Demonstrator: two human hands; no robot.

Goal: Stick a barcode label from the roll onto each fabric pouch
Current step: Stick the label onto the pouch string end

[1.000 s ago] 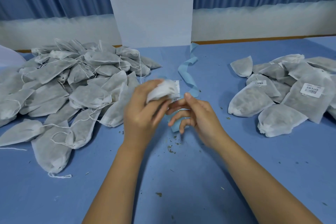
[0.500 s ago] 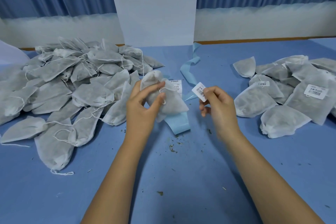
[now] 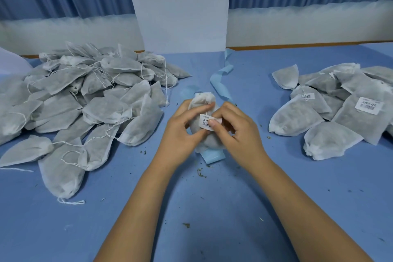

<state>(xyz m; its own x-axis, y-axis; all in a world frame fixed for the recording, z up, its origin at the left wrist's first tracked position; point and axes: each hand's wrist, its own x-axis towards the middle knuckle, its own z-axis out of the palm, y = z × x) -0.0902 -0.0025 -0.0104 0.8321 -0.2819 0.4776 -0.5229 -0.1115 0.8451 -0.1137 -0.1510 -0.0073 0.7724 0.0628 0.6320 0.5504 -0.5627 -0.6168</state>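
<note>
The job right now looks like sticking the label (image 3: 207, 123) onto the pouch (image 3: 202, 100). To do it well, I think the label should go down flat on a smooth bit of the cloth, away from the string and the bunched top. It helps to press from one side across to the other, so no bump or fold gets stuck under it. The pouch is soft and full of loose bits, so it may sink under the push. The hand behind it should hold it firm. The black bars should face up so they can be read.

The pouch is near the middle of the table (image 3: 212, 208), over the blue strip (image 3: 221, 83), which runs off toward 12 o'clock. I cannot tell if the pouch rests on the table or is held just above it.

The left hand (image 3: 182, 132) comes in from 7 o'clock. Its fingers are curled round the left side of the pouch and grip it. Its thumb sits by the label's lower left corner. The right hand (image 3: 236, 134) comes in from 5 o'clock. Its fingers are bent, and its thumb tip lies on the label, pinching the right side of it against the pouch. The two hands are close together.

A big pile of bare pouches (image 3: 95, 102) lies at 9 o'clock. The pile of labelled pouches (image 3: 329, 112) lies at 3 o'clock.
</note>
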